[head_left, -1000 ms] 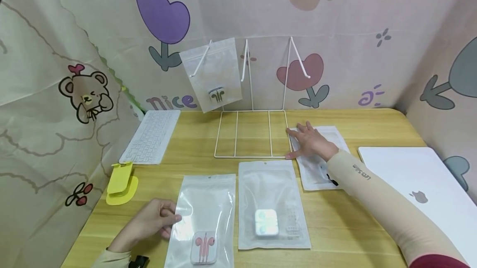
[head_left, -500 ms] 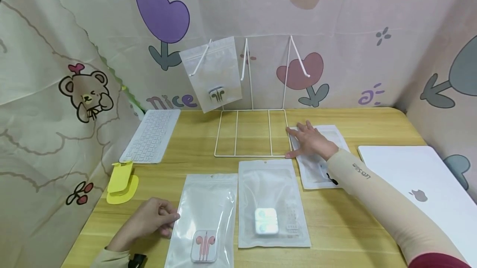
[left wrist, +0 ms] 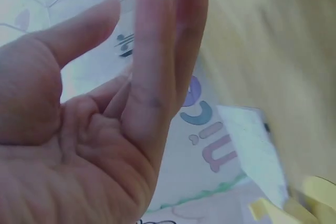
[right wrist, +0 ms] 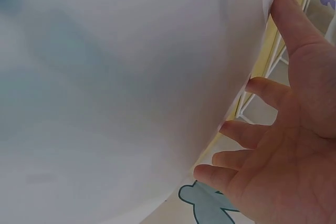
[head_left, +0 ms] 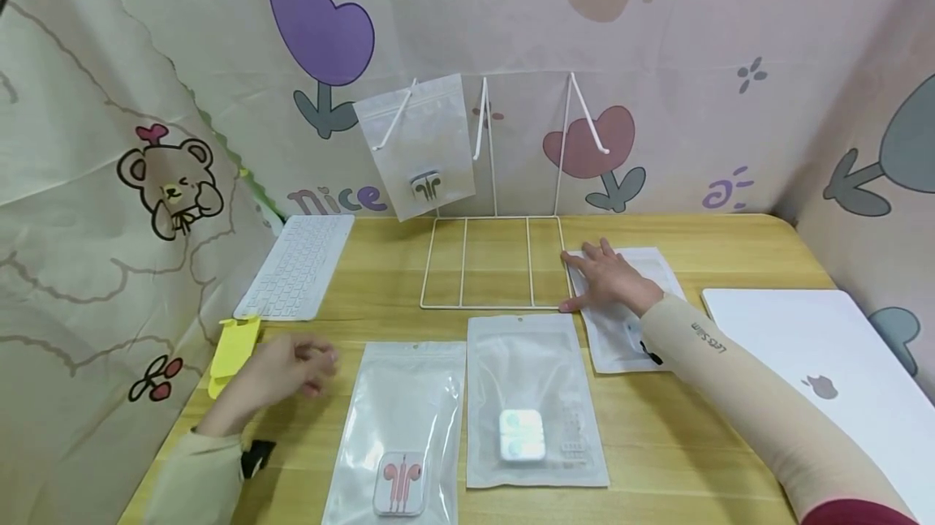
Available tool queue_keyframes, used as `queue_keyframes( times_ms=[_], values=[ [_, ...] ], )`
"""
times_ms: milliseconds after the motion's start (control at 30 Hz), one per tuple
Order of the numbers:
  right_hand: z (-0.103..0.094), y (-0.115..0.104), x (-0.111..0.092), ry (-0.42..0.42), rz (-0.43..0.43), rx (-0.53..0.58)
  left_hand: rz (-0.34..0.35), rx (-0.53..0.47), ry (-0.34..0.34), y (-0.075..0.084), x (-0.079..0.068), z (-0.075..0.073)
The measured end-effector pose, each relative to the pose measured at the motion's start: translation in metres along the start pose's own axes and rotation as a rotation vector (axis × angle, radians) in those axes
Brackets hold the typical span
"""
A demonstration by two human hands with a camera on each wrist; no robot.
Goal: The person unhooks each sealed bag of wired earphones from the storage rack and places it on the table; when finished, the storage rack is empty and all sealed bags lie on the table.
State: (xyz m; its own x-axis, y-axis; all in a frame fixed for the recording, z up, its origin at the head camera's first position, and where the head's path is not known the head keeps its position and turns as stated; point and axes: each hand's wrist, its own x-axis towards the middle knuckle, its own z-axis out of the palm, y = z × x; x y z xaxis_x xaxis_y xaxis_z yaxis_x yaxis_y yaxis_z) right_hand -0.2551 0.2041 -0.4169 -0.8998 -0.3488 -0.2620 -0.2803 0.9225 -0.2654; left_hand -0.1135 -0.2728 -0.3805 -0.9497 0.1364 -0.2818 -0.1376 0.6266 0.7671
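My left hand [head_left: 288, 371] hovers over the table's left side, holding nothing. In the left wrist view its fingers [left wrist: 152, 66] are loosely extended and the thumb stands apart. To its right lies a clear pouch with pink earphones [head_left: 400, 395]. Beside that pouch is another one with a white square item [head_left: 529, 379]. My right hand [head_left: 609, 277] lies spread on a third pouch [head_left: 661, 269], its fingertips near the right side of a white wire rack [head_left: 497, 307]. Part of that pouch is hidden under the hand and forearm. In the right wrist view the fingers touch a pale sheet's edge [right wrist: 231, 98].
A pouch with dark earphones [head_left: 420, 144] hangs tilted on the rack's left hook. Two other white hooks project forward. At the left are a white keyboard [head_left: 299, 265] and a yellow stand [head_left: 235, 350], partly behind the left hand. A white laptop [head_left: 811, 338] lies at the right.
My left hand has left the edge of the pouch with pink earphones and moved up and left, in front of the yellow stand. That pouch has shifted slightly right. The right hand stays put.
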Motion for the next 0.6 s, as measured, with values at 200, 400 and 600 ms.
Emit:
queue_keyframes(
  times_ms=[200, 400, 600],
  values=[
    [0.0, 0.001, 0.001, -0.004, -0.005, 0.004, 0.106, 0.031, 0.062, 0.023, 0.044, -0.018],
    [0.001, 0.001, 0.001, 0.001, -0.006, 0.008, 0.178, 0.086, 0.194, 0.048, 0.089, -0.027],
    [0.003, 0.0, 0.001, 0.015, -0.006, 0.003, 0.227, 0.134, 0.382, 0.067, 0.128, -0.037]
  ],
)
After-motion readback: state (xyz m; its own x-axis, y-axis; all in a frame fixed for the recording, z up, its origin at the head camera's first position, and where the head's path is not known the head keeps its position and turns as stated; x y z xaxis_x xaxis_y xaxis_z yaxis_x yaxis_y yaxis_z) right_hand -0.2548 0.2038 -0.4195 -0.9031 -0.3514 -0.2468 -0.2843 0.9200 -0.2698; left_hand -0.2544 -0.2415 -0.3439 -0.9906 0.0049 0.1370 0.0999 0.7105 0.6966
